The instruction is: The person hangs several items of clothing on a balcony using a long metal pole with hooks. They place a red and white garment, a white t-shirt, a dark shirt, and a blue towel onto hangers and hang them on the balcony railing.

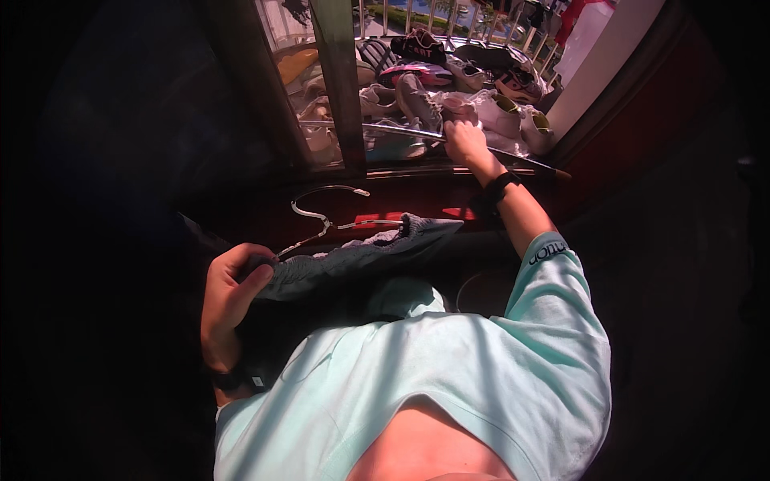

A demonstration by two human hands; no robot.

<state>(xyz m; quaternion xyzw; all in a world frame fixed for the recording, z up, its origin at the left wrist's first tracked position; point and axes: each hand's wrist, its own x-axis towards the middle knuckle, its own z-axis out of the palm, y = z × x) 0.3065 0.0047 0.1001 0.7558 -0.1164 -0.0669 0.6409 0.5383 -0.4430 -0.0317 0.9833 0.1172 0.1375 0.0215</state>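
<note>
My left hand (237, 279) grips one end of a grey garment (337, 267) with a gathered elastic waistband. A metal clothes hanger (328, 223) runs inside that waistband, its hook standing free at the top. Further out, my right hand (466, 143) is closed around a thin metal pole (403, 130). The pole slants across the window opening, passes in front of the dark frame post (341, 84), and ends at the right in a brownish tip (563, 175). Much of the garment's lower part is lost in shadow.
Beyond the opening many shoes (415, 99) lie crowded together, with a dark cap (419, 45) among them. White railings (409, 15) stand behind. Red and white cloth (580, 36) hangs at the upper right. A pale frame edge (607, 72) bounds the opening on the right.
</note>
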